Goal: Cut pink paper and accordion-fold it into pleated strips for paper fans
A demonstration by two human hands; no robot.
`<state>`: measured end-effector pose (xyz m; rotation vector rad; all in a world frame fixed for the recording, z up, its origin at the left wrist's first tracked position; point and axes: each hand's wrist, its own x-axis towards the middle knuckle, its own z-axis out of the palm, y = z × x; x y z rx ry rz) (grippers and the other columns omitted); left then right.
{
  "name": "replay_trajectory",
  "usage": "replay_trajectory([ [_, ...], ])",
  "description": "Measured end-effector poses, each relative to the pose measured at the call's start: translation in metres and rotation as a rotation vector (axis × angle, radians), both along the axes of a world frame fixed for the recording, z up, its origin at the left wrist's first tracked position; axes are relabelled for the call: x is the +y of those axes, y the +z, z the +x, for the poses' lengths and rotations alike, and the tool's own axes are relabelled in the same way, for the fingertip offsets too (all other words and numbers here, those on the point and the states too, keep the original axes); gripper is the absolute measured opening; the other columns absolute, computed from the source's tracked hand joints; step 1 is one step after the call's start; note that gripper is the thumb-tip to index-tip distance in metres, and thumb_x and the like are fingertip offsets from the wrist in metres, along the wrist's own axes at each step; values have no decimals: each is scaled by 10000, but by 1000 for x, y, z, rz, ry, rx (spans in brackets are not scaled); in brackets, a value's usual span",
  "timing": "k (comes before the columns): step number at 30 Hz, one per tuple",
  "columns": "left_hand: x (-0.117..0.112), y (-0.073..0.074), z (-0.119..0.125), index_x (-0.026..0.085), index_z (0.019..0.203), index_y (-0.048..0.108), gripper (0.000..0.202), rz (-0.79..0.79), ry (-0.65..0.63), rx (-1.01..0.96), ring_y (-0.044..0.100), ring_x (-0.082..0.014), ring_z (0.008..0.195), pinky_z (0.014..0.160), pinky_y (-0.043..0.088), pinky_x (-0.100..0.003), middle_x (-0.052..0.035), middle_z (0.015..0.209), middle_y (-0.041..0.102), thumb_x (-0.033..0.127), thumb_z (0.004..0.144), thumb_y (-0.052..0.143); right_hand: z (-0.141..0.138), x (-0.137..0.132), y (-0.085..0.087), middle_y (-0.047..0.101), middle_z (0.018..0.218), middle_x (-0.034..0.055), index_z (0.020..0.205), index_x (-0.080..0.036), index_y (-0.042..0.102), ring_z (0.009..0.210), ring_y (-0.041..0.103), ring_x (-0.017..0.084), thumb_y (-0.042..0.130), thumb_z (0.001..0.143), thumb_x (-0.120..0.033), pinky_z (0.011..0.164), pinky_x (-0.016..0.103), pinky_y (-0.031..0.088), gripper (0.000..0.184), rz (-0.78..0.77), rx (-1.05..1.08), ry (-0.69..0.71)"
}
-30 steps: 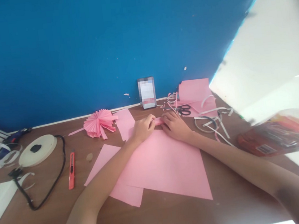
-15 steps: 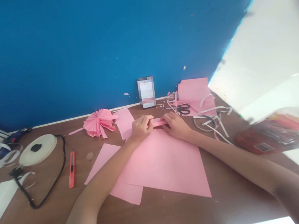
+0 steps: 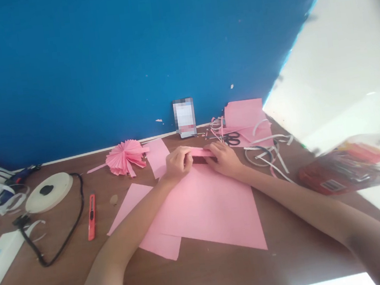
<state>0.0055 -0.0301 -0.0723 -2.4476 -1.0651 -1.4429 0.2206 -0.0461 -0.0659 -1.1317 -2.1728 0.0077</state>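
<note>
Between my two hands is a narrow folded strip of pink paper [image 3: 198, 152]. My left hand [image 3: 178, 162] pinches its left end, and my right hand [image 3: 222, 157] grips the right end with curled fingers. The strip is just above the far edge of a large pink sheet [image 3: 212, 209], with brown table showing in the gap below it. Whether the strip is joined to another sheet is hidden by my hands. A second pink sheet [image 3: 133, 205] lies partly under the large one, and a smaller pink piece [image 3: 157, 153] sits beyond my left hand.
A pleated pink paper fan [image 3: 126, 157] and a red box cutter [image 3: 91, 217] lie to the left, near a white reel [image 3: 62, 188] and black cable. Behind stands a phone [image 3: 185, 119]. Scissors [image 3: 232, 138], paper scraps and a plastic packet [image 3: 339, 170] are on the right.
The pink strip has risen slightly from the large sheet, and a dark gap now shows beneath it. Both hands keep their hold. The view has shifted slightly.
</note>
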Motion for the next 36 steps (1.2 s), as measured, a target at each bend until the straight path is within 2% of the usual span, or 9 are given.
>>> replay_trajectory([
  [3,-1,0,0,204,904,528,130,-28,-15,40,545,-133,629,625,439,-266,-17,701,597,264,912,414,1,1,1,648,1027,92,1095,-199,559,967,563,250,497,899,-267,824,352,434,217,-4,84,-80],
  [7,-4,8,4,203,829,559,207,-163,-7,222,562,-158,692,676,426,-295,-32,699,598,313,917,408,1,2,1,652,1039,99,1137,-202,540,965,589,250,458,933,-327,833,368,454,253,-25,205,-129],
  [11,-3,17,9,205,857,587,286,-383,51,284,583,-158,693,658,412,-287,-17,728,632,380,949,380,1,1,1,652,1080,113,1213,-204,525,984,601,262,436,950,-351,859,402,466,314,-13,228,-76],
  [15,-3,20,9,203,985,583,285,-461,21,298,616,-172,733,654,418,-283,-16,828,671,435,941,423,0,-4,1,641,1146,107,1377,-227,442,1013,603,247,400,969,-302,845,376,481,417,-34,112,20],
  [20,-3,21,7,202,1099,564,323,-479,-36,306,641,-189,818,687,434,-275,-36,906,681,443,966,395,-2,-7,2,657,1011,65,1454,-266,384,906,604,204,380,983,-273,762,305,474,470,-48,-77,128],
  [26,-1,18,8,190,1162,526,361,-454,13,277,636,-210,857,691,448,-284,-60,961,661,463,931,475,-4,-10,15,569,1267,104,1506,-247,277,1072,541,243,349,992,-309,905,378,453,523,-34,-101,193],
  [29,-2,16,8,189,1102,528,309,-393,21,213,623,-207,871,710,453,-287,-68,993,642,429,909,513,-4,-10,17,520,1346,120,1516,-227,243,1130,524,254,341,994,-333,950,409,441,542,-41,-109,225],
  [33,-1,14,8,192,964,518,203,-332,43,154,592,-191,804,684,449,-293,-48,916,612,383,897,520,-4,-9,14,481,1406,140,1524,-202,200,1226,488,271,335,995,-373,1002,451,420,572,-29,-135,268],
  [36,3,11,9,184,985,520,140,-275,43,158,584,-196,849,714,451,-305,-65,951,613,295,938,450,-4,-8,12,454,1436,136,1511,-205,231,1262,464,272,349,992,-377,1026,453,408,560,-10,-135,283],
])
